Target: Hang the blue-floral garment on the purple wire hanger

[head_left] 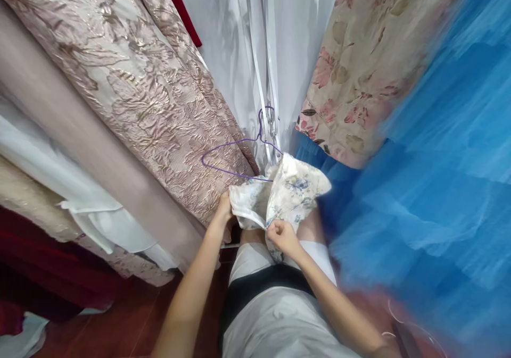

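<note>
A white floral garment (pixel 297 190) with blue flowers hangs partly on a purple hanger (pixel 227 144), whose hook points up in front of white fabric strips. One shoulder of the garment covers the hanger's right arm, while the left arm of the hanger is bare. My left hand (pixel 225 209) grips the garment's left edge, its fingers partly hidden behind the cloth. At the garment's front edge, my right hand (pixel 282 235) pinches the cloth between thumb and fingers, lower and to the right of my left hand.
On the left hang a pink textured brocade garment (pixel 155 97) and several others. White drapes (pixel 295 39) hang ahead. A beige floral garment (pixel 355 76) and a blue tulle dress (pixel 435 188) hang on the right. Below is a reddish tiled floor (pixel 131 315).
</note>
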{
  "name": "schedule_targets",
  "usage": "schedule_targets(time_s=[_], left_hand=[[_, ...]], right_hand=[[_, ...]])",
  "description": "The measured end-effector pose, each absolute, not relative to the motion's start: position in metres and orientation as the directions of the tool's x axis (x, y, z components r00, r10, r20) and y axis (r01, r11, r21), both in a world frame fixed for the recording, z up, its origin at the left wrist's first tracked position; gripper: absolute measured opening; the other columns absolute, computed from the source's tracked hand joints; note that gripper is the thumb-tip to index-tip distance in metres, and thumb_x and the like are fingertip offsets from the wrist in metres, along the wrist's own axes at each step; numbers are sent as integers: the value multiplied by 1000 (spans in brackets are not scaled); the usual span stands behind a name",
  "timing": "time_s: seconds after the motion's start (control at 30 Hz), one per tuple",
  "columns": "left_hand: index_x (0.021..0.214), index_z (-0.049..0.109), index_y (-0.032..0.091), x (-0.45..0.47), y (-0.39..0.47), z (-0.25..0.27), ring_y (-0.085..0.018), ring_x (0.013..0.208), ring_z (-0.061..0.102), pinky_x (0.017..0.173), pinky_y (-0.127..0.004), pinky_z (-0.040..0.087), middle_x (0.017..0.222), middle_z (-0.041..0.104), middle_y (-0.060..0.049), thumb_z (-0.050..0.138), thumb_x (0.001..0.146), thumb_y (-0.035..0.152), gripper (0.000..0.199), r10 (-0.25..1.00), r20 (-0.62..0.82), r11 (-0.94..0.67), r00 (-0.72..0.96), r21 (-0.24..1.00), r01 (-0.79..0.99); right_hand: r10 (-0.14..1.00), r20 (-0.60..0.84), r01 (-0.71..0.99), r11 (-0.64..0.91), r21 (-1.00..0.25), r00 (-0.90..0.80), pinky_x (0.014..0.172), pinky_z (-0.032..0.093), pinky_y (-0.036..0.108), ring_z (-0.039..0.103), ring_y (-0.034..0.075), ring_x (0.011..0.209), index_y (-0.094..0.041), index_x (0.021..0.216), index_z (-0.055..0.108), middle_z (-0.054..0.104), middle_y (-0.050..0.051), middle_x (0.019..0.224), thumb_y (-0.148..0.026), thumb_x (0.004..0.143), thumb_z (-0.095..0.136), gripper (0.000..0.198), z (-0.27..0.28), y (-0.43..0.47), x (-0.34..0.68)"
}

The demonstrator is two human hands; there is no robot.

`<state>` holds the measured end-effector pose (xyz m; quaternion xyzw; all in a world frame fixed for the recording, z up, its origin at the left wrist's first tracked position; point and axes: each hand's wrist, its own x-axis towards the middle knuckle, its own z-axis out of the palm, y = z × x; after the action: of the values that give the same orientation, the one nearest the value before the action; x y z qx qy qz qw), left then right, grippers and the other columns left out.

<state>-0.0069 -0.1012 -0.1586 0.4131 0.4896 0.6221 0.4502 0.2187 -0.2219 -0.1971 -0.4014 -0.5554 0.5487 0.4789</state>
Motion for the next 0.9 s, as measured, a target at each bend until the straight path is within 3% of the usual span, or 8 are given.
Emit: schedule_targets(time_s=[0.17, 0.37, 0.4, 0.47, 0.57, 0.67, 0.77, 0.9], left_hand=[[73, 69, 14, 42, -144, -192, -19, 69, 63, 67, -28, 49, 72, 70, -4, 81, 51, 26, 28, 999, -33, 34, 13, 996, -86], [89, 71, 14, 80, -171, -184, -14, 73, 60, 66, -22, 45, 82, 67, -2, 79, 67, 34, 30, 987, -28, 56, 156, 982, -180], [90, 70, 15, 85, -176, -180, -13, 73, 60, 66, -21, 44, 82, 66, -1, 80, 68, 35, 32, 991, -20, 51, 135, 973, -227], [95, 66, 17, 96, -192, -171, -13, 70, 59, 65, -21, 44, 80, 65, 0, 81, 69, 38, 37, 995, -9, 39, 100, 952, -304], [102, 62, 19, 110, -218, -154, -14, 68, 59, 65, -23, 45, 78, 64, 0, 75, 81, 44, 36, 980, 61, -13, 189, 970, -244], [102, 66, 19, 114, -233, -134, -18, 83, 64, 80, -29, 49, 88, 68, -5, 62, 94, 44, 27, 912, 243, -270, 331, 962, 36], [101, 69, 20, 107, -230, -127, -23, 104, 63, 98, -35, 46, 105, 68, -9, 53, 99, 47, 32, 862, 398, -470, 316, 860, 200], [99, 69, 19, 102, -222, -157, -23, 99, 63, 94, -35, 50, 102, 69, -10, 41, 93, 75, 63, 834, 208, -302, 511, 947, 107]], right_hand=[[966, 36, 120, 69, -990, -258, 49, 34, 20, 48, 10, 47, -19, 61, 53, 55, -4, 50, -21, 72, 56, 11, -228, -223, 216], [970, -67, 326, 13, -945, -233, 61, 46, 26, 59, 16, 59, -17, 67, 59, 62, 0, 58, -20, 74, 59, 7, -248, -221, 236], [974, -32, 321, 43, -946, -226, 68, 50, 29, 64, 19, 68, -16, 75, 63, 67, 3, 68, -20, 73, 62, 5, -245, -222, 241], [970, 81, 263, 142, -954, -230, 88, 52, 37, 67, 26, 96, -16, 100, 68, 74, 7, 96, -23, 70, 70, 31, -232, -226, 251], [923, 149, 105, 198, -975, -355, 106, 45, 45, 60, 32, 119, -18, 123, 63, 69, 10, 124, -29, 68, 78, 58, -202, -233, 264], [906, 128, 0, 140, -990, -404, 105, 46, 45, 62, 30, 114, -20, 121, 64, 69, 9, 118, -36, 76, 74, 49, -171, -243, 269], [928, 73, -37, 64, -997, -366, 104, 47, 43, 60, 29, 113, -21, 113, 67, 69, 7, 109, -41, 81, 70, 38, -152, -255, 269], [912, -37, -77, -75, -994, -407, 91, 52, 39, 61, 24, 92, -21, 91, 70, 69, 4, 94, -37, 72, 73, 26, -146, -270, 278]])
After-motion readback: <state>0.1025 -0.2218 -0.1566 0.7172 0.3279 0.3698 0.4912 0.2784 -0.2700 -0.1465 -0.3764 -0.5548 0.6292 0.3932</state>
